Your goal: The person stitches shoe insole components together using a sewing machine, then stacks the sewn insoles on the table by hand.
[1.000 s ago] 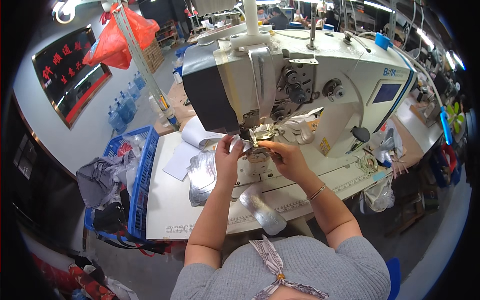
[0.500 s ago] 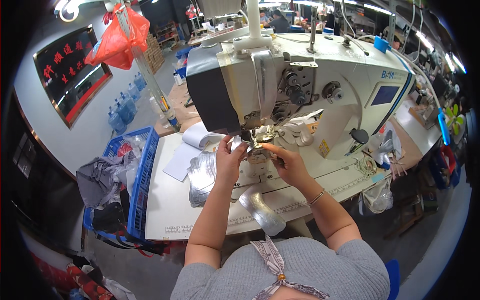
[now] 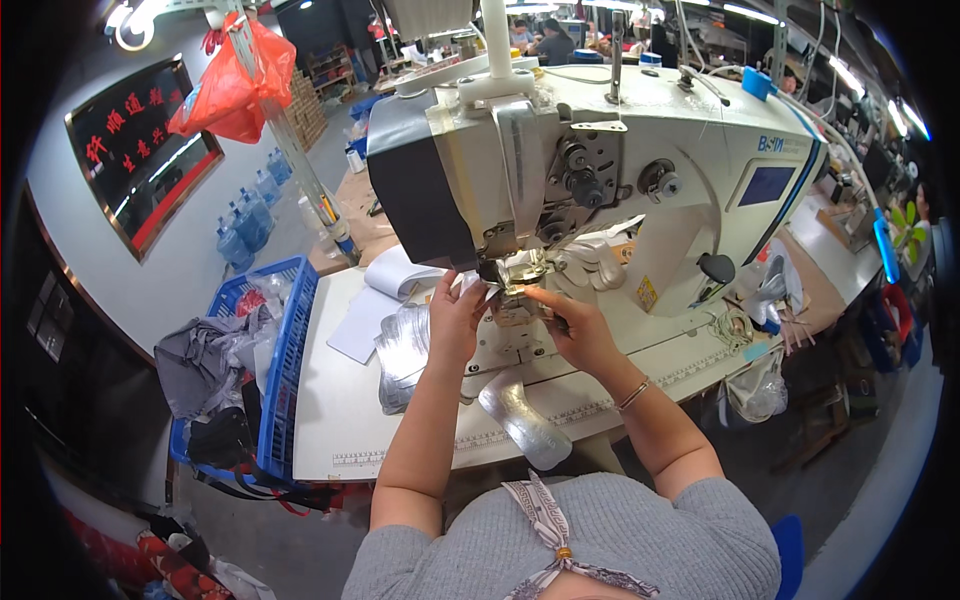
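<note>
Workshop, head view: a grey floor [image 3: 345,140] extends behind a white sewing table [image 3: 325,425]. At left, a blue lattice-walled basket [image 3: 283,375] contains crumpled grey cloth [image 3: 205,355] and clear plastic; a thin red bag [image 3: 240,80] hangs from a perforated metal post [image 3: 285,140]. Translucent blue water jugs [image 3: 252,225] stand near the wall. The sewing machine [image 3: 660,110] overhangs the working area, its dark head cover [image 3: 415,185] just above the left hand [image 3: 457,325].

That hand's thumb and forefinger pinch a silvery piece [image 3: 467,283] beside the needle area, largely hidden by the fingers. The right hand [image 3: 580,325] reaches in from the opposite side, forefinger extended; whether it pinches anything cannot be told.

Smooth, reflective sheets lie in an overlapping stack [image 3: 403,350] beside a white paper pad [image 3: 360,322]. One curved, round-ended silver sheet [image 3: 523,420] crosses the printed ruler strip [image 3: 480,440] at the front edge.
</note>
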Available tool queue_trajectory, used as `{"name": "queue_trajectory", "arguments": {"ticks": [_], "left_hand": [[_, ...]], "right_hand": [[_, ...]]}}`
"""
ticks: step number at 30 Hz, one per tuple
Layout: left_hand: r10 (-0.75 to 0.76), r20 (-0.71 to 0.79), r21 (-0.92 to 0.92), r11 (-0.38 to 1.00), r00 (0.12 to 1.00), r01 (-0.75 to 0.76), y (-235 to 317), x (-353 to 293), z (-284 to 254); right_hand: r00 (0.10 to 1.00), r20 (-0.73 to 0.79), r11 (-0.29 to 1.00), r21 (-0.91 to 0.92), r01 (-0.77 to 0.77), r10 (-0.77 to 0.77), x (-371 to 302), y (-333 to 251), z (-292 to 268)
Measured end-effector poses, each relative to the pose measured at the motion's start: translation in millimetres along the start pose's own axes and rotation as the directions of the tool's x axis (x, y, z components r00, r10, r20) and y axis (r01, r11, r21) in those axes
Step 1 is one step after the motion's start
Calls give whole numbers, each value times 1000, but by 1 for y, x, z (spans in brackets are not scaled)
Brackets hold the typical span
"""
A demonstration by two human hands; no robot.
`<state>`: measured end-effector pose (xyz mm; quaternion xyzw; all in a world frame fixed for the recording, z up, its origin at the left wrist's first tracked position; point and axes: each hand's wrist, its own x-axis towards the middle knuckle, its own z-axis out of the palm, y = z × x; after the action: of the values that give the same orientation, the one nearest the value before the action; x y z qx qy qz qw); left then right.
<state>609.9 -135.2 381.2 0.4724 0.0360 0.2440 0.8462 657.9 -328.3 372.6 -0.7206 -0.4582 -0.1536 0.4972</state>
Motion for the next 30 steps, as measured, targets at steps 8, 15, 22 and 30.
{"name": "queue_trajectory", "arguments": {"ticks": [8, 15, 22, 30], "left_hand": [[-202, 85, -129, 969, 976, 212, 9, 0, -6], [551, 282, 233, 754, 785, -614, -4, -57, -31], [617, 497, 566, 303, 611, -767, 18, -89, -21], [615, 461, 593, 322, 639, -738, 13, -95, -34]], "right_hand": [[985, -62, 975, 165, -147, 159, -18, 5, 6], [965, 112, 908, 326, -262, 238, -25, -12, 0], [993, 112, 1000, 13, 17, -18, -3, -50, 5], [998, 63, 995, 94, -28, 22, -2, -51, 16]]}}
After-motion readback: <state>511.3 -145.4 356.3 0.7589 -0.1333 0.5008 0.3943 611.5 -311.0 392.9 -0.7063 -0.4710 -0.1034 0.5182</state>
